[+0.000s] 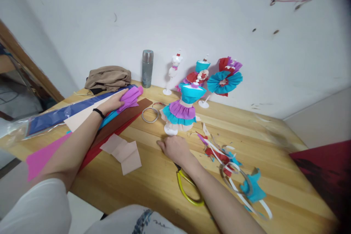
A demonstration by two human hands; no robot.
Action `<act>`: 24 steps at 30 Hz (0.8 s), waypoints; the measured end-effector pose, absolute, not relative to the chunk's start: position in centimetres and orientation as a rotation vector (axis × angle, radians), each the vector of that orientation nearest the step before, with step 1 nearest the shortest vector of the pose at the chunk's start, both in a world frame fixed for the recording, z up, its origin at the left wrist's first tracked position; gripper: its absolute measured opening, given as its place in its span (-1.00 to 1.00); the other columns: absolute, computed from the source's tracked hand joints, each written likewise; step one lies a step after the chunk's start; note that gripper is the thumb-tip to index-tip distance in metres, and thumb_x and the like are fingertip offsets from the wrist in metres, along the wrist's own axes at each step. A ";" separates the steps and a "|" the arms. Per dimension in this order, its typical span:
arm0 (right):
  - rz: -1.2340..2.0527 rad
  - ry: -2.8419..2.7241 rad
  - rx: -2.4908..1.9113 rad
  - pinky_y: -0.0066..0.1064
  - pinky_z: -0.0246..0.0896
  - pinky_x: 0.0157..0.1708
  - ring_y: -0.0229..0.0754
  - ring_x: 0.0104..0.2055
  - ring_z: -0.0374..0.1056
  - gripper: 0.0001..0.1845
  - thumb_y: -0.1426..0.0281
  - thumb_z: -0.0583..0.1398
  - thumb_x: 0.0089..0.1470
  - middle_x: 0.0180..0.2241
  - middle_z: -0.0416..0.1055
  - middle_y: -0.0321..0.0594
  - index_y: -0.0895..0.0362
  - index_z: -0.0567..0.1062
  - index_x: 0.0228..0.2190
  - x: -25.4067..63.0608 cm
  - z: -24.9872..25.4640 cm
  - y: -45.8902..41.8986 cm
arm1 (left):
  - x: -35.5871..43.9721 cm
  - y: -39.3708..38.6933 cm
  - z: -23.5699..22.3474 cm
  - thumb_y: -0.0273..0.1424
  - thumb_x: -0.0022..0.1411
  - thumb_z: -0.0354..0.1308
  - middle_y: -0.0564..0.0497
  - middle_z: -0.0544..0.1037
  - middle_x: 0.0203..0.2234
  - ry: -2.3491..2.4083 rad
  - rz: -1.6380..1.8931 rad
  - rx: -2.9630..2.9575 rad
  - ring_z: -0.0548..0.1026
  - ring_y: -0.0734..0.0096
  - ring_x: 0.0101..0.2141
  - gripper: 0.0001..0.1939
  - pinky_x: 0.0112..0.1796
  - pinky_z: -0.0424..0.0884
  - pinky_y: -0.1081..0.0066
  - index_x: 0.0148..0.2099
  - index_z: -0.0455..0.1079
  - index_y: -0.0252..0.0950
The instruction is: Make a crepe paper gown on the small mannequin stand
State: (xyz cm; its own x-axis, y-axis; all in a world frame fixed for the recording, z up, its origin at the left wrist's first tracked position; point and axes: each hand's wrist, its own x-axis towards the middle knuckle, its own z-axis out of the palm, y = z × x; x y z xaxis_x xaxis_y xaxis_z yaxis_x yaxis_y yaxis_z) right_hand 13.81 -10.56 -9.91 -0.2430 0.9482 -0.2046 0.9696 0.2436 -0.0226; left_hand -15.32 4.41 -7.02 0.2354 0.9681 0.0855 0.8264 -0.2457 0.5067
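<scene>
My left hand reaches to the back left and grips the end of a purple crepe paper strip lying on a stack of coloured paper sheets. My right hand rests knuckles-up on the wooden table, fingers curled, just in front of the white base of a small mannequin dressed in turquoise and purple ruffles. Yellow-handled scissors lie under my right wrist. Whether that hand holds anything is hidden.
A folded pale paper piece lies between my arms. A tape ring, a grey flask, a brown cloth, two more dressed mannequins and a bare white one stand behind. Paper scraps lie at right.
</scene>
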 end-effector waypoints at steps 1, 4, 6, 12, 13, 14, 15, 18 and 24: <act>-0.215 2.357 1.834 -0.25 0.38 -0.24 0.10 -0.19 0.56 -0.46 0.15 -0.01 0.31 -0.29 0.61 0.14 0.22 0.66 -0.26 13.8 -9.9 -10.5 | -15.3 4.5 -7.1 -0.50 0.11 0.01 -0.13 0.12 0.37 1.648 0.550 2.206 0.15 0.21 0.33 -0.16 0.31 0.01 0.32 0.45 -0.04 -0.41; -0.211 2.360 1.834 -0.25 0.38 -0.23 0.10 -0.18 0.56 -0.45 0.14 -0.02 0.31 -0.28 0.61 0.13 0.22 0.65 -0.26 13.8 -10.0 -10.5 | -14.9 4.6 -7.7 -0.58 0.13 -0.01 -0.22 0.04 0.39 1.574 0.540 2.438 0.07 0.13 0.35 -0.19 0.32 0.01 0.21 0.44 -0.04 -0.43; -0.213 2.362 1.830 -0.24 0.38 -0.23 0.09 -0.18 0.56 -0.45 0.14 -0.02 0.32 -0.28 0.61 0.13 0.22 0.65 -0.26 13.8 -10.1 -10.5 | -14.4 4.7 -8.3 -0.63 0.15 -0.04 -0.25 -0.04 0.41 1.489 0.516 2.635 0.04 0.08 0.36 -0.27 0.30 0.05 0.14 0.39 0.11 -0.40; -0.219 2.364 1.825 -0.22 0.38 -0.23 0.11 -0.18 0.56 -0.46 0.16 -0.02 0.31 -0.28 0.61 0.12 0.21 0.65 -0.25 13.7 -9.9 -10.6 | -12.8 4.4 -9.4 -0.65 0.20 -0.03 -0.15 0.18 0.34 1.239 0.180 3.097 0.16 0.07 0.30 -0.65 0.24 0.18 0.11 -0.16 0.57 -0.34; -0.220 2.364 1.826 -0.22 0.38 -0.23 0.12 -0.18 0.56 -0.46 0.16 -0.02 0.31 -0.28 0.61 0.12 0.21 0.65 -0.25 13.7 -9.9 -10.6 | -12.6 4.3 -9.4 -0.63 0.21 -0.02 -0.16 0.25 0.31 1.264 0.107 3.126 0.18 0.04 0.29 -0.67 0.21 0.21 0.09 -0.20 0.58 -0.34; -0.222 2.363 1.827 -0.22 0.38 -0.24 0.12 -0.18 0.56 -0.46 0.16 -0.02 0.31 -0.28 0.61 0.13 0.22 0.65 -0.25 13.7 -9.9 -10.6 | -12.4 4.1 -9.5 -0.61 0.22 -0.02 -0.19 0.29 0.28 1.302 0.047 3.144 0.19 0.02 0.28 -0.68 0.18 0.24 0.07 -0.20 0.58 -0.35; -0.224 2.363 1.829 -0.21 0.38 -0.24 0.13 -0.18 0.56 -0.45 0.16 -0.03 0.31 -0.28 0.61 0.13 0.22 0.65 -0.26 13.7 -10.0 -10.6 | -12.2 4.0 -9.5 -0.59 0.23 -0.01 -0.21 0.32 0.26 1.341 0.005 3.155 0.20 -0.01 0.27 -0.68 0.15 0.27 0.06 -0.19 0.58 -0.36; -0.226 2.363 1.832 -0.20 0.39 -0.25 0.14 -0.19 0.56 -0.45 0.15 -0.03 0.31 -0.29 0.61 0.14 0.22 0.65 -0.26 13.8 -10.0 -10.5 | -11.8 3.5 -9.5 -0.43 0.28 0.05 -0.26 0.32 0.25 1.431 -0.009 3.153 0.22 -0.05 0.25 -0.72 0.11 0.27 0.03 -0.14 0.58 -0.37; -0.210 2.375 1.830 -0.20 0.38 -0.24 0.15 -0.18 0.56 -0.45 0.15 -0.03 0.31 -0.29 0.61 0.12 0.21 0.65 -0.25 13.9 -10.2 -10.5 | -11.4 2.8 -9.9 -0.17 0.35 0.06 -0.26 0.28 0.27 1.599 0.047 3.091 0.16 -0.14 0.27 -0.61 0.15 0.12 -0.10 -0.01 0.55 -0.31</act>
State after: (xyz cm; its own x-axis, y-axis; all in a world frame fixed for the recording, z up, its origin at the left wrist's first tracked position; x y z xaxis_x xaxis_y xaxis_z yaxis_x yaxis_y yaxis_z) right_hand 13.85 -10.52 -10.22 -0.2524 0.9484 -0.1919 0.9674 0.2519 -0.0272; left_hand -11.39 2.83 -9.91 0.5895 0.7884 0.1760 0.7973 -0.5330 -0.2832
